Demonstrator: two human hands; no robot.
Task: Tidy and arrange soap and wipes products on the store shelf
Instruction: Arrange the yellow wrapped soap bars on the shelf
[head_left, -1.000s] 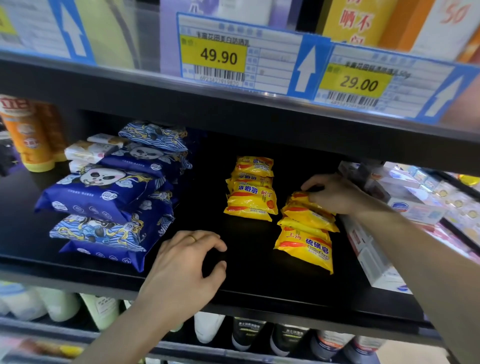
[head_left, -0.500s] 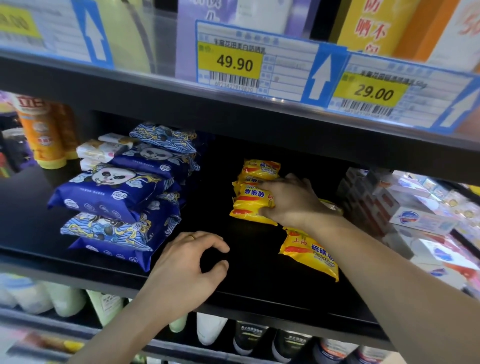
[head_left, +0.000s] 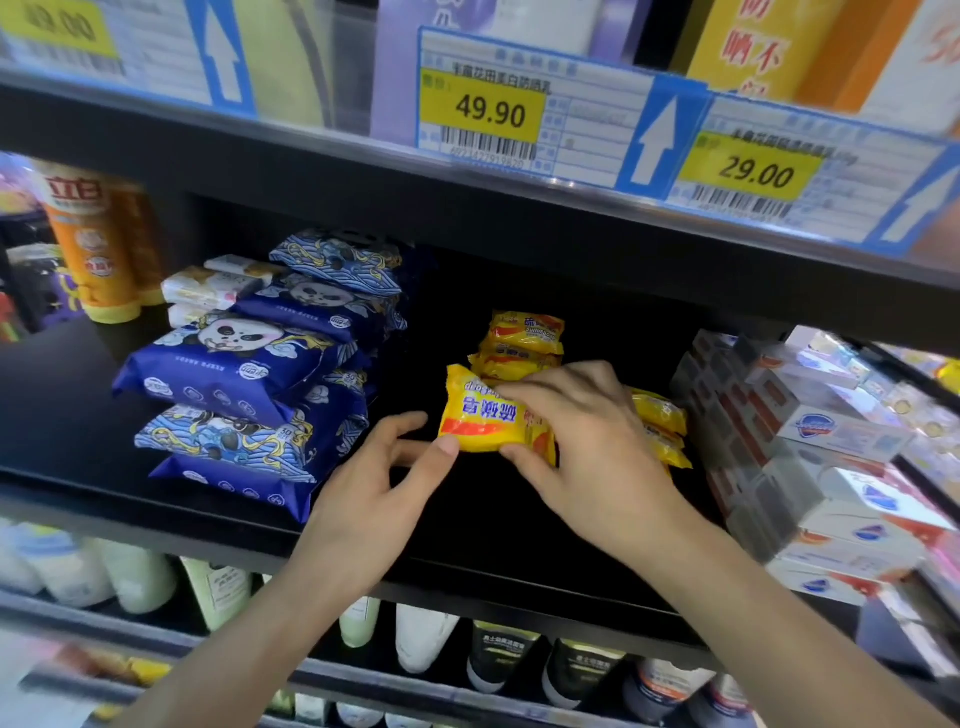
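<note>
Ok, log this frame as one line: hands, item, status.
right hand: grips yellow soap pack | left hand: thumb touches pack corner | pack: printing upside down, above shelf | status: not placed

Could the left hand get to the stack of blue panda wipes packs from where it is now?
Probably yes. The left hand only touches the yellow soap pack with its thumb, while the right hand grips it. The blue wipes stack lies just to its left, with bare black shelf between.

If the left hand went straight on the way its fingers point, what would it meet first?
The left hand points up and right; its thumb already touches the yellow soap pack that the right hand grips, so it would probably meet that first, though depth is unclear.
</note>
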